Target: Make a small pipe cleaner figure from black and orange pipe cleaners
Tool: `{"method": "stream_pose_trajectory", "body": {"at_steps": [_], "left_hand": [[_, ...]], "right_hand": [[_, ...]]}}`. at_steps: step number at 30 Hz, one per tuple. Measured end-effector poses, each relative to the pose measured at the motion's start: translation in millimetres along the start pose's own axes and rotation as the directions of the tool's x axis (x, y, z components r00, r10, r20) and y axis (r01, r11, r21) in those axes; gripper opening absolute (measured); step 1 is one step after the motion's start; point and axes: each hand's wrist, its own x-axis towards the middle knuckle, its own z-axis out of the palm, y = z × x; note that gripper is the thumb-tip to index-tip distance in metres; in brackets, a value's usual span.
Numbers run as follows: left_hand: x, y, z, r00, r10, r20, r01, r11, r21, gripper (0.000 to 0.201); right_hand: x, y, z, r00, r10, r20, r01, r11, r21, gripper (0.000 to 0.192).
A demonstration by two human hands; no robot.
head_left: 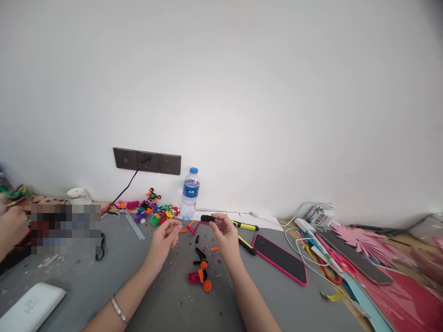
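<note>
My right hand pinches a short black fuzzy piece, apparently coiled pipe cleaner, above the grey mat. To its left, my left hand has thumb and fingers pressed together; whatever lies between them is too small to make out. Behind and between the hands, a bent magenta pipe cleaner rests on the mat. Closer to me lies a small figure of orange, magenta and black fuzzy pieces. Short black pipe cleaner bits are just beyond it, with scraps scattered around.
A water bottle stands against the wall beside several colourful pipe cleaner figures. Right are yellow-black tools, a pink-edged phone, cables and papers. A white device lies front left. Other people's hands show at both edges.
</note>
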Motion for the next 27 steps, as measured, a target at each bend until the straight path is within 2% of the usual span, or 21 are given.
{"method": "stream_pose_trajectory", "body": {"at_steps": [3, 7, 9, 17, 23, 27], "left_hand": [[1.2, -3.4, -1.0, 0.999, 0.022, -0.027, -0.022, 1.000, 0.015, 0.033], [3.2, -5.0, -2.4, 0.988, 0.084, -0.130, -0.077, 0.995, 0.057, 0.034], [4.3, -4.1, -3.1, 0.985, 0.089, -0.146, -0.078, 0.994, 0.080, 0.034], [2.6, 1.1, -4.0, 0.996, -0.062, 0.069, 0.055, 0.993, 0.109, 0.043], [0.8, -3.6, -1.8, 0.991, 0.084, 0.103, -0.080, 0.996, -0.042, 0.056], [-3.8, 2.9, 0.8, 0.984, 0.018, 0.176, 0.015, 0.982, -0.186, 0.063]], "right_hand": [[1.6, 1.3, -2.1, 1.000, 0.003, -0.001, -0.003, 1.000, 0.021, 0.025], [5.0, 0.6, -7.4, 0.999, -0.005, -0.039, 0.007, 0.998, 0.069, 0.027], [6.8, 0.2, -10.3, 0.998, 0.006, -0.059, -0.001, 0.997, 0.078, 0.028], [9.4, 3.6, -12.7, 0.997, 0.033, -0.067, -0.025, 0.993, 0.112, 0.033], [8.0, 2.6, -10.4, 0.998, 0.039, -0.056, -0.032, 0.991, 0.126, 0.032], [8.8, 2.9, -9.2, 0.997, 0.046, -0.058, -0.037, 0.988, 0.148, 0.031]]}}
